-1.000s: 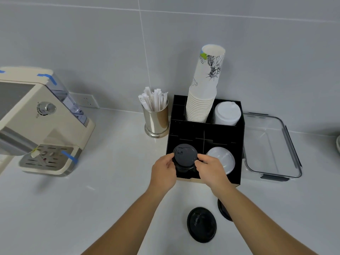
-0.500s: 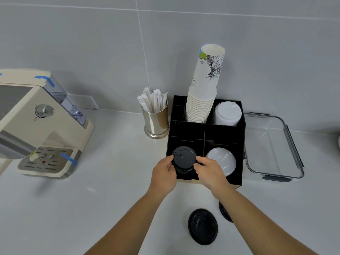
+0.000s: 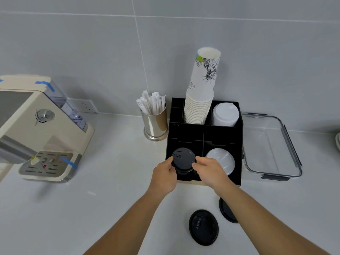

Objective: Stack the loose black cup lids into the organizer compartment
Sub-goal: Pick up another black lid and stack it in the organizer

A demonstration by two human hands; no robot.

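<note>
We have both hands at the black organizer in the middle of the frame. Our left hand and our right hand hold the stack of black lids from each side. The fingers of both hands are curled around the rim of the top lid. The stack sits in the front left box of the organizer.

A moment ago the stack stood a little higher in our hands. Now it looks a bit lower, and our hands have slid down with it. We think this means the lids are almost pushed down flat, so this bunch is nearly done.

The job is not over yet. One loose lid lies flat on the counter near the bottom of the frame. A second lid lies just to its right, half hidden under our right arm. Both are in the same spots as before. We think they go on top of the stack next.

Clear lids sit in the front right box, just beside our right hand. A tall pile of paper cups stands in the back of the organizer.
</note>
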